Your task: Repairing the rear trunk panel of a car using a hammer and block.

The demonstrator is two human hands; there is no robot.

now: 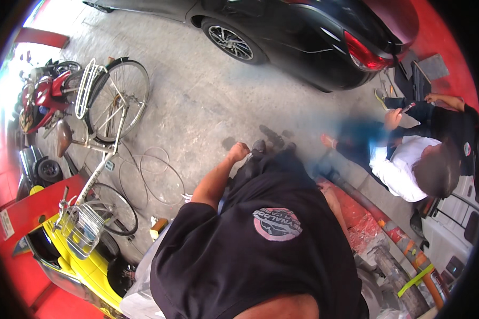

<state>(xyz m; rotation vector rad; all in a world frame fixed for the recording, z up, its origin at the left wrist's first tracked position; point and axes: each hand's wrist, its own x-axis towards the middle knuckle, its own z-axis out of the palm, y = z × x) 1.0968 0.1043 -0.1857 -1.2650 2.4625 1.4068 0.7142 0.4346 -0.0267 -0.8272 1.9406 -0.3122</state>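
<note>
Item: two thin metal hoops [153, 178], lying flat and overlapping on the concrete floor [207, 106], just beside the front wheel of a white bicycle [109, 114] and near the left hand [238, 152]. Judged light, springy and easily bent out of round; bare metal, likely a little slippery; best taken at the rim where the two cross, or with a hand on each side so they do not twist. Left hand: fingers curled into a closed fist held out over the floor, with nothing visible inside it. Right hand: out of sight behind the black shirt [266, 250]; only a strip of forearm shows, so its grip cannot be told. Also present: a yellow scooter [82, 268] with a wire basket, a red motorcycle [42, 95], a black car [303, 37], and a seated person in a white shirt [402, 167]. Hard to make out: whether the hoops are rims or wire, and a blurred patch in front of the seated person.
</note>
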